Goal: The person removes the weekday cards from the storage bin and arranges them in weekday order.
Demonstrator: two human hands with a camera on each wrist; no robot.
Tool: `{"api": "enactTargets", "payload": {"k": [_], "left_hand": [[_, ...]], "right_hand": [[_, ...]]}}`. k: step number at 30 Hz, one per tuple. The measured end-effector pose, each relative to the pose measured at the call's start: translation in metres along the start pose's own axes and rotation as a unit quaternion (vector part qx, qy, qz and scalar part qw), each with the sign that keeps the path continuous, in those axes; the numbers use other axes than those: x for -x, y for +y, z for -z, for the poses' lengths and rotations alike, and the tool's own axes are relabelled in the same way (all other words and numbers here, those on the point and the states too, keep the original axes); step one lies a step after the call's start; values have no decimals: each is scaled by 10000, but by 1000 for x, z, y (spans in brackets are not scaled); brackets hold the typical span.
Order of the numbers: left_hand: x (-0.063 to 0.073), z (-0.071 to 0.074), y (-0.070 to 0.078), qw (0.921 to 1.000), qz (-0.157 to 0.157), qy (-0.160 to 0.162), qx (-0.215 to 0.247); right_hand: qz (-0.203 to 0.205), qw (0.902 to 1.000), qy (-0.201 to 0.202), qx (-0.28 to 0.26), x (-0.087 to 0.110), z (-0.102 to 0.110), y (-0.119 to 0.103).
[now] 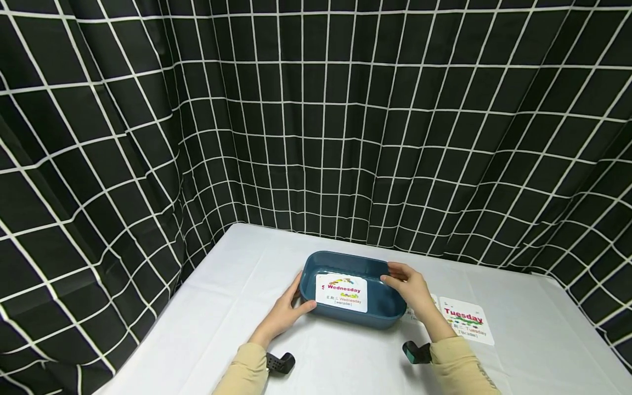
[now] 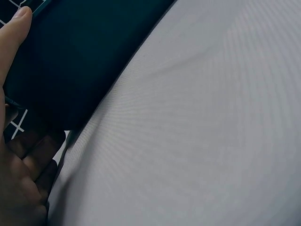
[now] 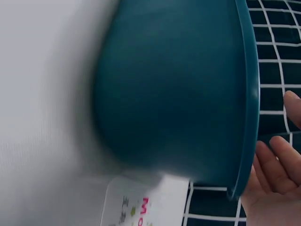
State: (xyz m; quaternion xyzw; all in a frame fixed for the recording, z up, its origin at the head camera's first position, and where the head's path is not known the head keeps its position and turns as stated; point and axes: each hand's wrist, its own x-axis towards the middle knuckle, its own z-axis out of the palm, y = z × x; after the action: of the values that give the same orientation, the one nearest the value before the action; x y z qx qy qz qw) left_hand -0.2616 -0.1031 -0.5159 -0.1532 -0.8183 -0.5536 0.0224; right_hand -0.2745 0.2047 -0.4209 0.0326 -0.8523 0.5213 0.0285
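Tray (image 1: 351, 318) between left hand (image 1: 281, 317) and right hand (image 1: 415, 291); Wednesday card (image 1: 342, 293) inside, beyond left thumb, face up, presumably for reading. Left thumb on near rim, fingers bent round tray end, likely steadying. Right fingers loosely spread at opposite end, pinching nothing; contact unclear. Tuesday card (image 1: 466, 321) flat, right of right fingers.

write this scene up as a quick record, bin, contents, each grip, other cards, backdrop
container: blue bin
contents: Wednesday card, printed side up
left grip: holds blue bin's left end
right grip: at its right end
other cards: Tuesday card, right of blue bin; partly hidden card beside it
backdrop: black curtain, white grid
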Motion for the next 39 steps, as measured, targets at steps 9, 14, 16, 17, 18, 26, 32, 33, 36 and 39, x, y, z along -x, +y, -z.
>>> {"api": "enactTargets", "payload": {"k": [9,14,16,17,18,26,32,33,36,39], "left_hand": [[11,5,36,9997,-97,-96,177],[13,7,38,9997,-101,-54,194],[13,7,37,9998,-86,-30,162],[13,8,37,9999,-77,-24,146],[13,8,37,9999,-60,-22,133],[13,8,37,9999,-25,-31,94],[11,5,30,9999,-24,-56,82],[10,4,26,10000,-23,-52,73],[5,2,11,10000,-47,1,32],[1,-1,0,10000,-25,45,-33]], "right_hand": [[124,9997,-201,44,-3,-19,-3],[108,9996,-259,31,-6,-27,-6],[93,9996,-258,14,-7,-29,-7],[86,9997,-249,7,-7,-30,-8],[87,9997,-247,9,-7,-32,-8],[22,9995,-297,67,-9,-42,-4],[-70,9994,-320,111,-9,-48,1],[-90,9994,-319,110,-9,-49,1],[-128,9994,-296,117,-11,-52,4],[-161,9993,-303,144,-14,-53,6]]}}
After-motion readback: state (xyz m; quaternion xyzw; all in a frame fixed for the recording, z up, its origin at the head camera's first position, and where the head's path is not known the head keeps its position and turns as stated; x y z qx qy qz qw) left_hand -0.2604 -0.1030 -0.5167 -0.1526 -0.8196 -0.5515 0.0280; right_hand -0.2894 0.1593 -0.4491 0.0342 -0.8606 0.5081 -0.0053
